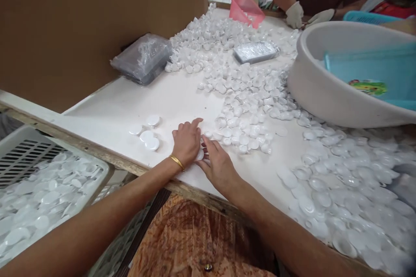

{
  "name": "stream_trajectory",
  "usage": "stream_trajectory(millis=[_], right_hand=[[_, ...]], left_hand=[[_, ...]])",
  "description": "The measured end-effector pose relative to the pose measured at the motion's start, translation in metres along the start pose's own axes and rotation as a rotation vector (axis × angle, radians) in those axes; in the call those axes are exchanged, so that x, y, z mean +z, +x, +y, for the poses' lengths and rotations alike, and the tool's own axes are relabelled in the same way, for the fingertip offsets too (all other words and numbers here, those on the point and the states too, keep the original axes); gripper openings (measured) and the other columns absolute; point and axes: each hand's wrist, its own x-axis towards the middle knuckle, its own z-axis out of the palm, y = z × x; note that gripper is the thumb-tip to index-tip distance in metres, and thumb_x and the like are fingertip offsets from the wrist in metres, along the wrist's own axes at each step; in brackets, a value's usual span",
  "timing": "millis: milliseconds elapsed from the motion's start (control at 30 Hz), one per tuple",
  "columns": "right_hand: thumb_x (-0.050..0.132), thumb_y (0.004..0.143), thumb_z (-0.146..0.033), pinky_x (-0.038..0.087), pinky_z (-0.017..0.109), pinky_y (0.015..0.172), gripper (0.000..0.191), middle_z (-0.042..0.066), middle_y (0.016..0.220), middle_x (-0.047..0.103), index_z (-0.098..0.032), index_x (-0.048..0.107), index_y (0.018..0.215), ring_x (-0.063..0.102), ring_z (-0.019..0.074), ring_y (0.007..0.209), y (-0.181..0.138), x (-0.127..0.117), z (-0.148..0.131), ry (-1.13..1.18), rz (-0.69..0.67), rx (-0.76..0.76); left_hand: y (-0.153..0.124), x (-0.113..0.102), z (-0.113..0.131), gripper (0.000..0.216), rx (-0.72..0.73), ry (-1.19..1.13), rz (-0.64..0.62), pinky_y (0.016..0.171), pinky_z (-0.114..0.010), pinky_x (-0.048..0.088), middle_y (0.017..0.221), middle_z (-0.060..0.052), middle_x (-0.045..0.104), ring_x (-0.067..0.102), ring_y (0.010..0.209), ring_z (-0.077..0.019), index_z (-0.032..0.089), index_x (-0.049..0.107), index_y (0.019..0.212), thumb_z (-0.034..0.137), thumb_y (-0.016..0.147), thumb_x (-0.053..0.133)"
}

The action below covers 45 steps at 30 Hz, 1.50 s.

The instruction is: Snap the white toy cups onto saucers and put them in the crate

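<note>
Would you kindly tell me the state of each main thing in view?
Bare left hand: back turned up, grip hidden
Bare right hand: fingers curled, grip partly hidden
Small white plastic pieces: loose, heaped and spread
White slotted plastic basket: open-topped, holding many white pieces
Pink plastic scoop: unheld, on the table
Flat grey packages: wrapped in clear film
Large round off-white tub: upright, open-topped
Light-blue plastic tray: inside the tub

Single head-worn view, positioned above and behind left hand (186, 140) and right hand (219, 166). Faces forward and down, at close range.
</note>
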Motion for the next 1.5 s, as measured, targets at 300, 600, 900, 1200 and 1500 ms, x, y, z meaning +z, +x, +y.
stream_trajectory(millis=[300, 600, 900, 1200, 1500], right_hand=[[0.059, 0.076, -0.013, 0.051, 0.044, 0.084, 0.074, 0.013, 0.115, 0.047, -0.024, 0.021, 0.139, 0.056, 0.0226, 0.099, -0.003, 0.001, 0.002, 0.024, -0.001, 0.009], [0.061, 0.076, -0.013, 0.053, 0.036, 0.083, 0.053, 0.009, 0.113, 0.050, -0.021, 0.043, 0.124, 0.057, 0.0186, 0.095, -0.002, -0.007, -0.005, 0.103, 0.038, 0.034], [0.048, 0.083, -0.009, 0.052, 0.032, 0.082, 0.023, 0.008, 0.102, 0.055, -0.020, 0.051, 0.103, 0.054, 0.0172, 0.099, -0.003, -0.025, -0.018, 0.025, 0.204, -0.286], [0.047, 0.085, -0.009, 0.052, 0.031, 0.082, 0.030, 0.011, 0.102, 0.059, -0.017, 0.047, 0.114, 0.056, 0.0178, 0.098, -0.007, -0.037, -0.017, -0.174, 0.166, -0.484], [0.046, 0.084, -0.008, 0.052, 0.030, 0.076, 0.029, 0.011, 0.097, 0.061, -0.015, 0.047, 0.111, 0.059, 0.0183, 0.092, -0.012, -0.033, -0.015, -0.205, 0.108, -0.472]], left_hand=[[-0.024, -0.035, -0.012, 0.031, 0.011, -0.132, -0.192, 0.067, -0.031, 0.042, 0.083, -0.003, 0.057, 0.054, 0.072, -0.0159, 0.021, 0.056, 0.104, 0.038, 0.081, 0.045], [-0.041, -0.035, -0.014, 0.006, 0.069, -0.553, -0.216, 0.072, -0.027, 0.049, 0.087, -0.002, 0.054, 0.055, 0.081, -0.0118, 0.018, 0.053, 0.080, 0.023, 0.077, 0.055], [-0.054, -0.045, -0.009, 0.034, 0.436, -0.438, 0.009, 0.084, -0.029, 0.051, 0.110, -0.006, 0.052, 0.055, 0.099, -0.0126, 0.023, 0.049, 0.115, 0.012, 0.083, 0.051], [-0.056, -0.059, -0.014, 0.034, 0.713, -0.099, 0.089, 0.085, -0.026, 0.051, 0.107, -0.008, 0.059, 0.058, 0.097, -0.0132, 0.017, 0.049, 0.116, 0.014, 0.082, 0.053], [-0.053, -0.069, -0.013, 0.021, 0.723, -0.175, -0.081, 0.076, -0.024, 0.051, 0.101, -0.007, 0.063, 0.061, 0.089, -0.0136, 0.017, 0.053, 0.105, 0.018, 0.084, 0.051]])
